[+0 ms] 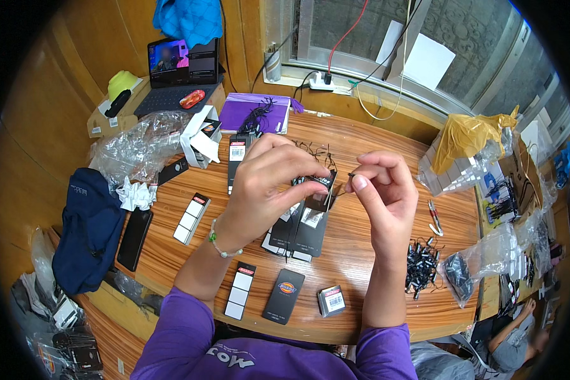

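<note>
My left hand (266,180), a beaded bracelet at its wrist, pinches a dark hang tag (320,200) between thumb and fingers over the middle of the table. Just right of it, my right hand (386,196) closes thumb and forefinger on the end of a thin black tag string (339,191). Below both hands lie black hang tags (309,235) with strings, partly hidden by my left hand. Closer to me are a stack of white-panelled tags (239,292), a black tag with an oval logo (284,296) and a small stack of labels (331,301).
Black tag strings (422,266) lie heaped at the right, near small snips (434,218). A tablet with keyboard (183,66), clear plastic bags (142,142), a phone (135,240) and a navy bag (88,231) stand left. A yellow plastic bag (468,140) sits far right; another person (516,342) is lower right.
</note>
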`<control>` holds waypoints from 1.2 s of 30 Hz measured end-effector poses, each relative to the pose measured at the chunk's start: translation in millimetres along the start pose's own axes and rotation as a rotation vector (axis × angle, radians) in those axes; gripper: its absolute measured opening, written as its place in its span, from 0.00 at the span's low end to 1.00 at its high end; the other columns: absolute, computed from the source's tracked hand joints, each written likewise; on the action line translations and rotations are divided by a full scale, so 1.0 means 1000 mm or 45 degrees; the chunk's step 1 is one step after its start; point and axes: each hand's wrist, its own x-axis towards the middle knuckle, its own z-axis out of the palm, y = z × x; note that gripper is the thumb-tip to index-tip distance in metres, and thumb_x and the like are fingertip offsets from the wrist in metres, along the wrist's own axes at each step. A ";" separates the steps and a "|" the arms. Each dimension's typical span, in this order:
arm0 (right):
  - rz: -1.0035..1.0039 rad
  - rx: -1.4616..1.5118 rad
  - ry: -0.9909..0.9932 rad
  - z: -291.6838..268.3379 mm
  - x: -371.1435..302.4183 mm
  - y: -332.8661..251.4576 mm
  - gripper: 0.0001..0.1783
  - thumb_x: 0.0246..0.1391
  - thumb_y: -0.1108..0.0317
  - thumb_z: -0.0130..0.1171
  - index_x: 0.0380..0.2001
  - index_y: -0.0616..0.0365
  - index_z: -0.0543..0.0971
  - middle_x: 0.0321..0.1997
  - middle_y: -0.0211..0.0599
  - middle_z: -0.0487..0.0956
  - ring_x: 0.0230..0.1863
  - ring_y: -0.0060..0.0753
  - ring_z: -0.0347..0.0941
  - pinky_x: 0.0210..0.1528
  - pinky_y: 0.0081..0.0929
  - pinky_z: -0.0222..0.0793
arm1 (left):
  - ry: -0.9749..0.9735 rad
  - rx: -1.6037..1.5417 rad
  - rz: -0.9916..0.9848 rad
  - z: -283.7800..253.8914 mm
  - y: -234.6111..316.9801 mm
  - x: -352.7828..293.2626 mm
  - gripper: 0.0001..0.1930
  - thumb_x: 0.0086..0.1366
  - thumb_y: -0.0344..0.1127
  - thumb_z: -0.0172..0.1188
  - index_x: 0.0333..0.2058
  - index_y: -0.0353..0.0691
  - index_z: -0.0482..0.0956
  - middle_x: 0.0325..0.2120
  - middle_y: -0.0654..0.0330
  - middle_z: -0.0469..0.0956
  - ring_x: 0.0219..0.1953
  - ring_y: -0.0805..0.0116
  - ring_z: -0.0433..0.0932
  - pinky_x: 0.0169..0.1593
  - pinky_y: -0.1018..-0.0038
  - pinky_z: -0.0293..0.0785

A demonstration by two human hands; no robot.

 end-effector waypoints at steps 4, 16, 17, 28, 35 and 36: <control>0.023 0.002 0.012 0.005 0.000 0.004 0.11 0.50 0.79 0.53 0.38 0.65 0.69 0.28 0.31 0.74 0.32 0.18 0.70 0.36 0.14 0.64 | 0.019 -0.029 -0.019 -0.001 0.001 0.000 0.11 0.39 0.30 0.69 0.26 0.41 0.80 0.24 0.65 0.77 0.31 0.66 0.70 0.36 0.73 0.67; 0.131 0.091 -0.039 0.009 -0.002 0.007 0.11 0.49 0.80 0.52 0.38 0.66 0.69 0.33 0.33 0.73 0.32 0.19 0.71 0.37 0.16 0.65 | 0.116 -0.083 -0.072 0.004 -0.004 -0.004 0.11 0.39 0.29 0.70 0.25 0.41 0.80 0.24 0.64 0.77 0.30 0.68 0.70 0.35 0.74 0.67; 0.125 0.084 -0.033 0.010 -0.002 0.006 0.11 0.49 0.80 0.53 0.38 0.66 0.69 0.32 0.33 0.73 0.32 0.19 0.71 0.37 0.16 0.65 | 0.120 -0.080 -0.061 0.004 -0.004 -0.004 0.11 0.39 0.29 0.70 0.26 0.41 0.80 0.24 0.64 0.77 0.30 0.68 0.70 0.34 0.75 0.67; 0.209 0.078 -0.189 0.004 0.000 0.005 0.14 0.49 0.79 0.53 0.41 0.63 0.67 0.25 0.31 0.75 0.31 0.17 0.71 0.37 0.15 0.62 | -0.055 -0.191 -0.105 -0.003 -0.009 -0.002 0.09 0.40 0.30 0.69 0.24 0.41 0.81 0.24 0.65 0.78 0.31 0.70 0.71 0.37 0.75 0.66; 0.241 0.013 -0.215 0.004 0.000 0.002 0.13 0.49 0.79 0.53 0.40 0.63 0.67 0.25 0.31 0.75 0.30 0.17 0.69 0.36 0.15 0.62 | -0.071 -0.260 -0.128 -0.002 -0.011 -0.004 0.09 0.38 0.29 0.70 0.23 0.40 0.81 0.23 0.65 0.78 0.30 0.71 0.69 0.36 0.75 0.63; 0.240 0.017 -0.206 0.004 0.000 0.003 0.13 0.49 0.79 0.52 0.40 0.63 0.67 0.25 0.31 0.75 0.30 0.17 0.69 0.36 0.15 0.62 | -0.063 -0.265 -0.135 -0.001 -0.010 -0.004 0.09 0.39 0.29 0.70 0.23 0.40 0.81 0.23 0.64 0.78 0.29 0.71 0.69 0.36 0.75 0.63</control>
